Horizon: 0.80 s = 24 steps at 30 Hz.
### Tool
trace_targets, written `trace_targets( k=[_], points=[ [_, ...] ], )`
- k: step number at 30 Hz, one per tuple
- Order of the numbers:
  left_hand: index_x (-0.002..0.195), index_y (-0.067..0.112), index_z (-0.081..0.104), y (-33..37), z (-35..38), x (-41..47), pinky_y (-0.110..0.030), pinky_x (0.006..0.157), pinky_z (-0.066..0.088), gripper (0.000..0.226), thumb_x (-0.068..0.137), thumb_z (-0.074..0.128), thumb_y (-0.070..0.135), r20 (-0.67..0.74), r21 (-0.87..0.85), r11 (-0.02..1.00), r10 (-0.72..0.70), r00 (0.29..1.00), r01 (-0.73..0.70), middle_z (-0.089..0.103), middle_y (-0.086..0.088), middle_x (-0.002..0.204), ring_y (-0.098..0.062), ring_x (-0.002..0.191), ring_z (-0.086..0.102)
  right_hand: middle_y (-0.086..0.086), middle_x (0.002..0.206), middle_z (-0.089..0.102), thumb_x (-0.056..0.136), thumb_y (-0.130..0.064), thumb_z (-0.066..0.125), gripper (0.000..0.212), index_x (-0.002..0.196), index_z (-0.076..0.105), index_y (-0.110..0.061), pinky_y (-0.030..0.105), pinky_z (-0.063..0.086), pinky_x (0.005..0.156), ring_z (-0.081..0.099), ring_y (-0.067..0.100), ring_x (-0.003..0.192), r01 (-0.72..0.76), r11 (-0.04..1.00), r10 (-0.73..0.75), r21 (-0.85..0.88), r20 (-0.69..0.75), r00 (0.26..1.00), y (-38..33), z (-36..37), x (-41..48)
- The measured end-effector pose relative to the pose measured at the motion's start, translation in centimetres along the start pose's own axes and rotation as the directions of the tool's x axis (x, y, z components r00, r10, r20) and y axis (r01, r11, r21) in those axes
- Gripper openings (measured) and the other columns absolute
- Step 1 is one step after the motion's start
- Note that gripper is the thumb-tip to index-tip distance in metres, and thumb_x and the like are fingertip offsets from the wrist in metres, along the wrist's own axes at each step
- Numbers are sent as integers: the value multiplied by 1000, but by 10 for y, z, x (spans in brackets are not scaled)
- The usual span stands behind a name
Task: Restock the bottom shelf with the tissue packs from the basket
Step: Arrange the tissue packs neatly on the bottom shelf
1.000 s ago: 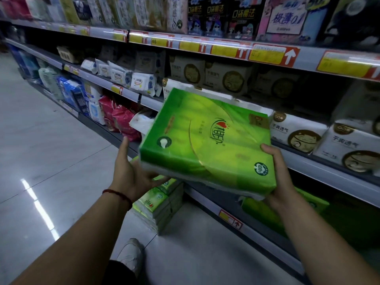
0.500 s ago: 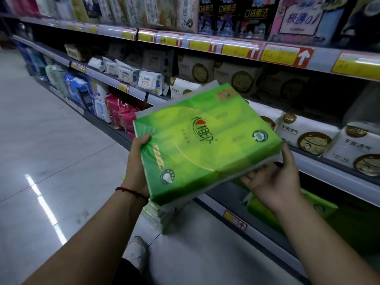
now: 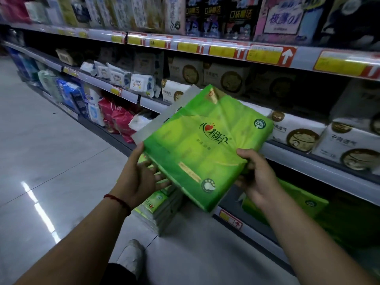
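- Floor (image 3: 51, 161): grey glossy tiles, left half of frame; white light streak (image 3: 39, 208) reflected at lower left.
- Price rail (image 3: 269, 55): runs across upper frame, carrying yellow tags with red arrow labels.
- Above rail, top centre: dark boxes (image 3: 216, 15), upright, side by side. Pink box (image 3: 285, 19) just right of them.
- Right of centre: white packs with round cartoon face (image 3: 300, 134), in row.
- Left of centre: small white wipe packs (image 3: 141, 83); below them red packs (image 3: 117, 120); blue packs (image 3: 72, 95) farther left.
- Print mostly too blurred to read.
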<state>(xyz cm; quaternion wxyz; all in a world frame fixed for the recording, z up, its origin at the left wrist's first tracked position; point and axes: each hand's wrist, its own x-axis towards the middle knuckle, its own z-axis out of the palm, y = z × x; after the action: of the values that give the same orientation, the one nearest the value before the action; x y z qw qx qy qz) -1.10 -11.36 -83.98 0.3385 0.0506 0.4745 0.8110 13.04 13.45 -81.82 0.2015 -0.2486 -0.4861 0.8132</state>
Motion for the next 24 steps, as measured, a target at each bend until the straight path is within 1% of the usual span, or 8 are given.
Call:
trace_targets(
  k=[2, 4, 7, 11, 16, 19, 22, 24],
  points=[
    [142, 23, 57, -1, -6, 7, -63, 113, 38, 80, 78, 69, 69, -36, 3, 999, 45, 998, -45, 63, -12, 141, -37, 128, 61, 6, 117, 76, 72, -16, 78, 59, 129, 64, -24, 49, 59, 85, 69, 30, 109, 58, 996, -57, -63, 13, 998, -9, -10, 5],
    [137, 23, 62, -1, -6, 10, -59, 109, 45, 57, 93, 54, 58, 1, 78, 997, 29, 1000, -29, 67, -11, 136, -35, 126, 63, 2, 111, 77, 71, -11, 78, 64, 131, 62, -25, 47, 58, 82, 70, 28, 106, 87, 988, -85, -125, 24, 996, -14, -16, 4],
    [132, 20, 64, -9, 6, 13, -49, 92, 60, 49, 89, 65, 45, 66, 317, 948, -40, 997, 17, 73, -13, 124, -34, 111, 72, 3, 109, 77, 54, -13, 86, 86, 134, 58, -27, 43, 57, 80, 71, 29, 104, 63, 977, -56, -205, 40, 998, -7, -21, 3],
    [138, 23, 60, -26, 16, 27, -57, 101, 53, 69, 75, 85, 39, 51, 429, 902, 27, 998, -47, 71, -11, 129, -36, 115, 70, 2, 113, 77, 57, -15, 85, 89, 139, 55, -32, 40, 57, 84, 71, 27, 106, 32, 953, -15, -301, 61, 998, 8, -26, 4],
    [133, 20, 64, -46, 14, 44, -49, 97, 56, 59, 80, 84, 39, -30, 448, 893, -27, 999, 37, 75, -8, 122, -31, 112, 72, 0, 128, 67, 58, -21, 94, 88, 136, 57, -42, 44, 60, 90, 69, 24, 110, 65, 865, -26, -498, 85, 996, 25, -33, 6],
    [126, 29, 67, -51, 21, 48, -44, 92, 55, 61, 74, 79, 57, -106, 521, 848, -42, 993, 92, 76, 3, 117, -23, 109, 71, -7, 122, 68, 71, -11, 90, 84, 142, 51, -33, 39, 57, 93, 67, 18, 109, 79, 788, -25, -610, 97, 995, 34, -40, 7],
    [120, 32, 67, -53, 26, 50, -46, 94, 53, 90, 43, 85, 75, -111, 542, 827, -105, 988, 149, 70, 4, 120, -22, 112, 64, -9, 118, 63, 78, -10, 86, 84, 148, 44, -31, 34, 50, 97, 61, 18, 113, 46, 694, 10, -719, 73, 997, 44, -50, 14],
    [120, 32, 66, -55, 26, 54, -46, 94, 54, 96, 38, 84, 80, -127, 488, 850, -154, 980, 197, 66, 0, 127, -26, 117, 61, -7, 118, 62, 82, -10, 83, 86, 153, 39, -27, 33, 49, 97, 60, 18, 113, -6, 674, 38, -739, 26, 999, 51, -55, 20]
  ],
)
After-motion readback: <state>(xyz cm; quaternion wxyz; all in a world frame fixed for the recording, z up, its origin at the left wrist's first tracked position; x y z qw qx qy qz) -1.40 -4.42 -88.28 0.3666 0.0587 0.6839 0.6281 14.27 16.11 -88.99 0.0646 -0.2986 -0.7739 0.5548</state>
